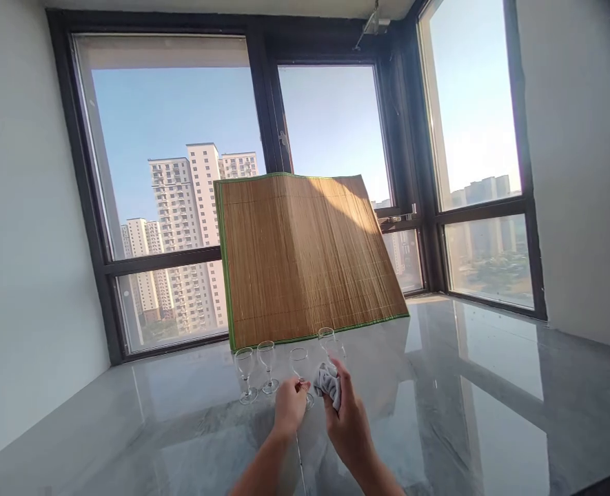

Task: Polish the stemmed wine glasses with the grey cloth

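My left hand (289,406) is closed around the stem of a clear wine glass (300,364) that stands near the middle of the glossy floor. My right hand (349,424) is closed on a small grey cloth (328,381), bunched at the fingertips. The cloth sits against another clear glass (329,341) just behind it; whether the hand also holds that glass is not clear. Two more wine glasses (246,373) (267,365) stand upright to the left, apart from both hands.
A bamboo mat (305,255) with green edging leans against the dark-framed window (180,207) behind the glasses. White walls close in on the left and right. The polished grey marble floor (464,399) reflects the windows.
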A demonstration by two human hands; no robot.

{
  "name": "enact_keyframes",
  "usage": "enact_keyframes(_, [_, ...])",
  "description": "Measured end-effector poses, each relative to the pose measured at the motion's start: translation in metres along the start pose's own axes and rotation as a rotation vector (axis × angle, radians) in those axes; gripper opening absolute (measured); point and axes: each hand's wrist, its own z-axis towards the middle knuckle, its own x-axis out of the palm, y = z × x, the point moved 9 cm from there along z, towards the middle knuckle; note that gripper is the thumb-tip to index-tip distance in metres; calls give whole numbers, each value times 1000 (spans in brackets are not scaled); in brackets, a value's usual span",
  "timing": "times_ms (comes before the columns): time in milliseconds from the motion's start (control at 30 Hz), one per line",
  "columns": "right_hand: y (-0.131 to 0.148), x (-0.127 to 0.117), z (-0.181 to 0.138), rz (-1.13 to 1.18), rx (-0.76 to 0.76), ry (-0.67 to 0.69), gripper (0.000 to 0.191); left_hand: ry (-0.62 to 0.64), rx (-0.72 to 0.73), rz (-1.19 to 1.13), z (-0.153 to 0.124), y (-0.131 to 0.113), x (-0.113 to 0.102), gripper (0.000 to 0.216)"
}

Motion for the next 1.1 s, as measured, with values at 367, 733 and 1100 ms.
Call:
enact_keyframes(367, [71, -38, -13, 47, -220, 133, 66, 21, -125, -52, 35, -7, 5, 31])
enact_keyframes(733, [133, 7, -28, 91, -477, 331, 72, -649, -169, -53, -26, 68, -145, 25])
enact_keyframes(1100, [7, 98, -38, -299, -78, 700, 22, -421, -382, -257, -1, 125, -118, 50])
